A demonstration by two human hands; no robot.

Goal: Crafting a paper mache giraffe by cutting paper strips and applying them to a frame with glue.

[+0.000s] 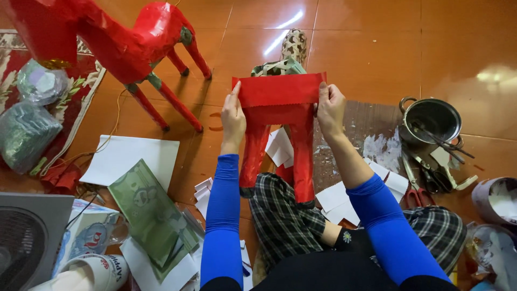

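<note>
— Red paper strip (278, 89), where is it?
— Stretched flat across the back of a red papier-mâché animal (280, 145), above the tiled floor (366, 43).
— And who holds it?
— Left hand (232, 116) pinches one end, right hand (329, 108) the other; a steel pot (431, 121) stands nearby

A strip of red paper (279, 89) is stretched flat and level across the back of a small animal figure (280, 145), pinched at each short end. Its lower edge looks scalloped. The figure stands upright between the knees, its two near legs wrapped in glossy red, while its neck and head beyond remain bare patterned paper, green and cream
</note>
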